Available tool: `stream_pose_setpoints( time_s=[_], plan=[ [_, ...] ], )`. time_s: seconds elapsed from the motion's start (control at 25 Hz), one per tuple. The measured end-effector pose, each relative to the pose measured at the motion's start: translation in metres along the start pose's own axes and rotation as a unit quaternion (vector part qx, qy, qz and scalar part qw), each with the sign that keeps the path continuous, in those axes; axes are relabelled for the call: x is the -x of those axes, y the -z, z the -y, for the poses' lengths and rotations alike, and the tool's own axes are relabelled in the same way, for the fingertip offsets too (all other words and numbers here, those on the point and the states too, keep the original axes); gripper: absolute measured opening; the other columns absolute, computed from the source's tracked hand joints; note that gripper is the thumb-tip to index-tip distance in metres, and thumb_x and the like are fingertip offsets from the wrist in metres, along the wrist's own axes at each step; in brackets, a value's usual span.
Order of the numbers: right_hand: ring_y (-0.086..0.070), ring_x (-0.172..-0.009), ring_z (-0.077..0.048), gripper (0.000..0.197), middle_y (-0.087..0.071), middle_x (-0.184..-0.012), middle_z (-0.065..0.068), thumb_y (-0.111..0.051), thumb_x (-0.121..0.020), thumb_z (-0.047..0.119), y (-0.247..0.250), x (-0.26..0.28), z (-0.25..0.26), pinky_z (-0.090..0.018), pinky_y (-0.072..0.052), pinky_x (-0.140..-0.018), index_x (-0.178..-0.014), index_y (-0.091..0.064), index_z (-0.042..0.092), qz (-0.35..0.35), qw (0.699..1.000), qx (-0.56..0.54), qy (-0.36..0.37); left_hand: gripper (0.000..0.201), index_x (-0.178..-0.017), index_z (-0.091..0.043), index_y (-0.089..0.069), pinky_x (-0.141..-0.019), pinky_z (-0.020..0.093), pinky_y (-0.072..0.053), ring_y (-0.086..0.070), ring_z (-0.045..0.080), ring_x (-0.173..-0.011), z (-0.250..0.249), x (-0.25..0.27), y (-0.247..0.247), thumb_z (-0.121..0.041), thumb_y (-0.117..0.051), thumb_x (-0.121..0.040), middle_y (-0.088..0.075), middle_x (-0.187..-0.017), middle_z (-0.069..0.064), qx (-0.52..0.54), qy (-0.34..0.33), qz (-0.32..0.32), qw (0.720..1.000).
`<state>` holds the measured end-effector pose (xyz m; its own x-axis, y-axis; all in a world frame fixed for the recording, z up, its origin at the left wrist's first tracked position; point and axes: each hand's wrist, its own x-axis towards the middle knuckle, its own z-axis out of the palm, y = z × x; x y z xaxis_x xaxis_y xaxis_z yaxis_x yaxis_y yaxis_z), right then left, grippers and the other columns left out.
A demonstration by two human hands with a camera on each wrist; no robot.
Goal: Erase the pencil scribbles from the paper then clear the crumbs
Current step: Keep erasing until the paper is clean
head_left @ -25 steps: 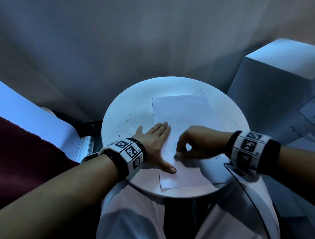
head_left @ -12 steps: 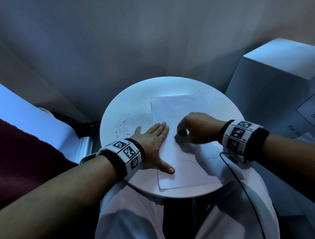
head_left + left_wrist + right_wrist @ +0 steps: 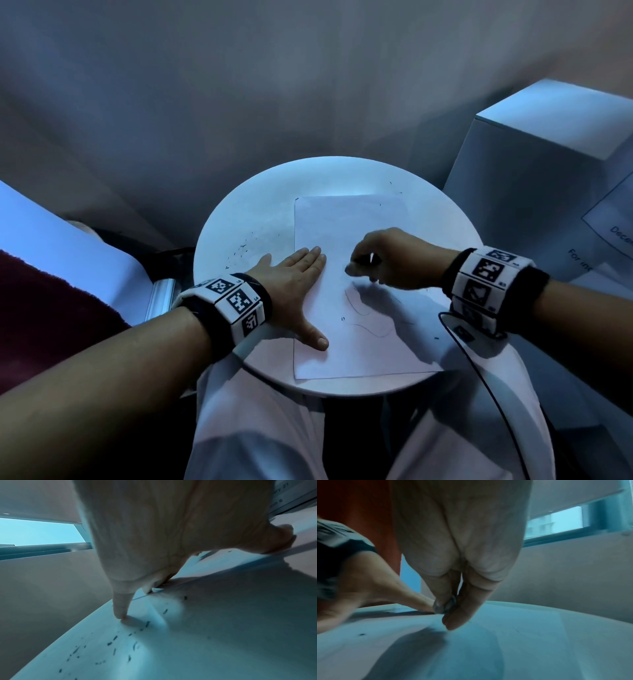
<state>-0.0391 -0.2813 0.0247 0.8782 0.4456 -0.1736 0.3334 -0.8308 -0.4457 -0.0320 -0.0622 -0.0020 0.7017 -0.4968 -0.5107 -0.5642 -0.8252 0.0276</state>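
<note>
A white sheet of paper [image 3: 346, 226] lies on a round white table [image 3: 260, 205]. Faint pencil scribbles [image 3: 368, 322] curve across its lower half. My left hand [image 3: 294, 284] lies flat with straight fingers on the paper's left edge, the thumb [image 3: 317, 339] spread toward me. My right hand [image 3: 383, 260] hovers at the sheet's middle, its fingers pinching a small grey smudged eraser [image 3: 445, 605] against the paper. Dark eraser crumbs [image 3: 239, 250] are scattered on the table left of the sheet, and the crumbs [image 3: 113, 639] show close by my left fingers [image 3: 121, 609].
A large white box [image 3: 548, 192] with printed text stands right of the table. A dark red cloth [image 3: 44, 308] and a pale surface lie at the left. A black cable [image 3: 479, 370] hangs from my right wrist over my lap.
My right hand has moved up the sheet, away from me, from the lower part to the middle, uncovering the scribbles below it. My left hand has stayed flat in place.
</note>
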Motion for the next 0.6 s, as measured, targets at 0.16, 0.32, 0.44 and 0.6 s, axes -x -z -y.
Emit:
stream_pose_setpoints(
  time_s=[0.16,0.32,0.44,0.6],
  plan=[
    [-0.062,-0.081,-0.015,0.02,-0.072,-0.089,-0.001,-0.071,-0.088,0.03,-0.014,-0.008,-0.009,-0.022,-0.047,-0.077,-0.096,-0.075,0.012,-0.034,0.999,-0.024,-0.006,0.141,-0.158,-0.022,0.017,-0.123,0.054,-0.001,0.018,0.007,-0.151,-0.008,-0.002,-0.003,-0.091,-0.059,-0.061,0.024,-0.165,-0.007,-0.007,-0.02,-0.025,0.999],
    [-0.057,-0.075,-0.015,0.015,-0.068,-0.085,-0.001,-0.073,-0.086,0.027,-0.021,-0.005,0.0,-0.023,-0.044,-0.071,-0.091,-0.076,0.014,-0.064,0.997,-0.011,0.048,0.14,-0.158,-0.024,0.017,-0.123,0.055,-0.002,0.02,0.006,-0.151,-0.009,-0.01,-0.011,-0.096,-0.052,-0.059,0.024,-0.165,-0.008,-0.001,-0.027,-0.038,0.999],
    [-0.053,-0.065,-0.011,0.015,-0.07,-0.08,0.001,-0.068,-0.087,0.029,-0.033,0.016,0.012,-0.02,-0.041,-0.063,-0.083,-0.075,0.016,-0.01,0.995,0.008,0.103,0.141,-0.157,-0.025,0.019,-0.123,0.055,0.0,0.021,0.006,-0.15,-0.008,-0.01,-0.013,-0.096,-0.052,-0.059,0.026,-0.164,-0.009,0.002,-0.028,-0.035,0.999],
    [-0.057,-0.068,-0.012,0.017,-0.073,-0.081,0.004,-0.07,-0.087,0.034,-0.021,0.004,0.011,-0.015,-0.044,-0.065,-0.087,-0.078,0.02,0.027,0.996,0.025,0.086,0.142,-0.157,-0.025,0.021,-0.122,0.056,0.003,0.023,0.006,-0.149,-0.011,-0.009,-0.012,-0.095,-0.055,-0.059,0.028,-0.163,-0.009,0.0,-0.028,-0.027,0.999]
  ],
)
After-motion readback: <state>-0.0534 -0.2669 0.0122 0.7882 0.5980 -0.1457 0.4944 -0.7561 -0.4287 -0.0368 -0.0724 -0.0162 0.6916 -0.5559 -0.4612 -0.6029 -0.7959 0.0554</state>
